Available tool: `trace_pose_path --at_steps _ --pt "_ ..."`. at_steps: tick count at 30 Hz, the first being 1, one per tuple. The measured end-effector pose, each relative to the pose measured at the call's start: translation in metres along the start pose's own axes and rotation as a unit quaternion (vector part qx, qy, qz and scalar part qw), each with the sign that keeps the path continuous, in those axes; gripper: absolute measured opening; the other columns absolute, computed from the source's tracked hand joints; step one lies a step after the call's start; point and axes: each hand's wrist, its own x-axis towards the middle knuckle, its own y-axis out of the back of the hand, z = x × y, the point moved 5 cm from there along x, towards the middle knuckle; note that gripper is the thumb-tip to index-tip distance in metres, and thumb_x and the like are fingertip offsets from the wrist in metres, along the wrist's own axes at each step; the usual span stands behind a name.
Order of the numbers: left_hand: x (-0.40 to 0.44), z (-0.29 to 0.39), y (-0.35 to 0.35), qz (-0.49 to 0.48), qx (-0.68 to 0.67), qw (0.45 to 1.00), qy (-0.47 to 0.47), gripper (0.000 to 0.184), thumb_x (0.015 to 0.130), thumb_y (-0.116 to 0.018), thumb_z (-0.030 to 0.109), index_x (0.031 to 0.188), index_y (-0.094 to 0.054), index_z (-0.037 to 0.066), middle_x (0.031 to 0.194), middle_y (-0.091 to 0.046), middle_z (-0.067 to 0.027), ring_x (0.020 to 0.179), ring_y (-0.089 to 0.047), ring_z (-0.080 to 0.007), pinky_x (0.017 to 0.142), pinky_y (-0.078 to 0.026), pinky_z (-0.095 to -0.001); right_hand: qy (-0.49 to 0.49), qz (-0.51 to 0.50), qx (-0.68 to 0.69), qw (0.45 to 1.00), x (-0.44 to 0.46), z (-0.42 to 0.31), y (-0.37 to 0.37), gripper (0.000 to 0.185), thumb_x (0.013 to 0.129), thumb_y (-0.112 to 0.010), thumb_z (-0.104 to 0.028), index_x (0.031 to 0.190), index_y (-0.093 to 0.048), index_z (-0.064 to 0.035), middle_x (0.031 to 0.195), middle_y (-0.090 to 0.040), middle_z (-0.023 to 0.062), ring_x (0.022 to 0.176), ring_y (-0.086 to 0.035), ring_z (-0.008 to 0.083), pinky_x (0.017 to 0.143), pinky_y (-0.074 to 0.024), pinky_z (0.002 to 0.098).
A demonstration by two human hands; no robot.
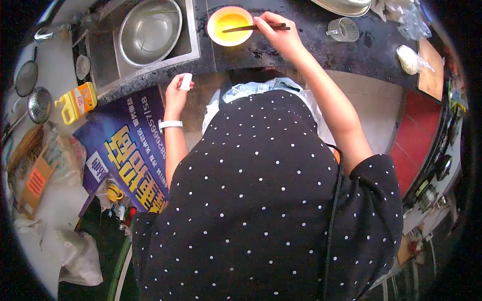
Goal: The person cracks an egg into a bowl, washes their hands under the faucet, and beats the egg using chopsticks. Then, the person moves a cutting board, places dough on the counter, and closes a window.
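A bowl (216,24) with yellow liquid, looking like beaten egg, rests on the dark counter near the top middle. My right hand (275,34) is closed around dark chopsticks (242,28), whose tips dip into the liquid. Lower and to the left, my left hand (176,90) is held at the counter's front edge, fingers closed on a small white object (186,82) that I cannot identify. A white band circles the left wrist.
A metal basin (150,32) sits in the sink at the left. On the counter's right are a glass mug (346,30), a white bagged item (409,60) and a wooden board (431,70). A yellow jug (79,103) and metal strainers (39,105) are far left.
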Motion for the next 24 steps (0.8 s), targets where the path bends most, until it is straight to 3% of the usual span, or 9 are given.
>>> trace_pose_path --at_steps 5,8,12,16,17,20,23,24 --pt "-0.003 0.006 0.000 0.000 0.001 1.000 0.010 0.019 0.088 -0.056 0.011 0.105 -0.059 0.001 0.086 -0.064 -0.0057 0.078 -0.060 -0.0107 0.071 -0.048 -0.0240 -0.036 0.006 0.022 0.999 -0.006 0.016 0.003 0.018 0.087 -0.059 -0.019 0.085 -0.062 -0.0020 0.070 -0.059 0.0006 0.066 -0.052 0.0045 0.061 -0.0426 0.0203" --pt "-0.002 0.007 0.001 0.002 -0.009 1.000 0.009 0.019 0.089 -0.056 0.011 0.105 -0.059 0.001 0.087 -0.064 -0.0056 0.078 -0.060 -0.0108 0.071 -0.048 -0.0241 0.012 -0.034 0.017 0.999 -0.011 0.000 0.005 0.019 0.086 -0.060 -0.018 0.082 -0.060 -0.0004 0.066 -0.057 0.0035 0.061 -0.052 0.0064 0.058 -0.0436 0.0229" --pt "-0.002 0.003 0.000 0.005 -0.002 1.000 0.015 0.019 0.089 -0.056 0.011 0.105 -0.058 0.001 0.088 -0.063 -0.0054 0.078 -0.060 -0.0109 0.072 -0.049 -0.0242 0.002 0.047 0.019 0.999 -0.008 0.017 0.010 0.018 0.086 -0.060 -0.018 0.082 -0.059 -0.0005 0.068 -0.058 0.0047 0.063 -0.052 0.0071 0.059 -0.0440 0.0240" --pt "-0.009 0.011 -0.002 -0.005 -0.010 1.000 0.014 0.018 0.089 -0.055 0.010 0.104 -0.058 0.001 0.086 -0.063 -0.0051 0.078 -0.060 -0.0107 0.072 -0.049 -0.0241 -0.019 -0.025 0.029 0.999 -0.010 0.010 0.008 0.019 0.086 -0.059 -0.019 0.083 -0.059 -0.0004 0.069 -0.058 0.0045 0.063 -0.052 0.0078 0.059 -0.0439 0.0240" --pt "-0.009 0.010 -0.001 0.003 0.005 1.000 0.020 0.017 0.089 -0.055 0.009 0.104 -0.059 0.001 0.085 -0.063 -0.0049 0.077 -0.060 -0.0109 0.072 -0.049 -0.0242 -0.021 -0.004 0.103 0.994 -0.007 0.019 0.004 0.020 0.087 -0.058 -0.020 0.083 -0.059 -0.0005 0.069 -0.058 0.0044 0.063 -0.053 0.0078 0.059 -0.0438 0.0240" --pt "-0.011 0.012 0.001 0.006 0.018 1.000 -0.007 0.018 0.089 -0.052 0.009 0.105 -0.058 0.001 0.084 -0.063 -0.0064 0.077 -0.060 -0.0138 0.072 -0.048 -0.0264 0.002 0.032 0.036 0.999 -0.004 0.028 0.008 0.020 0.086 -0.059 -0.020 0.082 -0.059 -0.0006 0.070 -0.059 0.0038 0.063 -0.053 0.0074 0.059 -0.0437 0.0241" --pt "-0.012 0.008 0.003 0.005 -0.021 1.000 0.007 0.016 0.088 -0.054 0.007 0.103 -0.058 0.001 0.086 -0.063 -0.0053 0.079 -0.060 -0.0113 0.072 -0.049 -0.0245 -0.013 -0.050 0.045 0.998 -0.007 0.019 0.005 0.019 0.086 -0.059 -0.020 0.082 -0.059 -0.0006 0.070 -0.059 0.0039 0.063 -0.052 0.0070 0.059 -0.0436 0.0246" --pt "-0.012 0.008 0.004 0.008 -0.015 1.000 0.014 0.016 0.088 -0.054 0.007 0.103 -0.058 0.001 0.087 -0.063 -0.0054 0.079 -0.060 -0.0113 0.072 -0.049 -0.0245 -0.003 -0.017 0.041 0.999 -0.006 0.017 0.007 0.019 0.086 -0.059 -0.019 0.082 -0.059 -0.0006 0.070 -0.060 0.0038 0.064 -0.052 0.0066 0.059 -0.0436 0.0246"
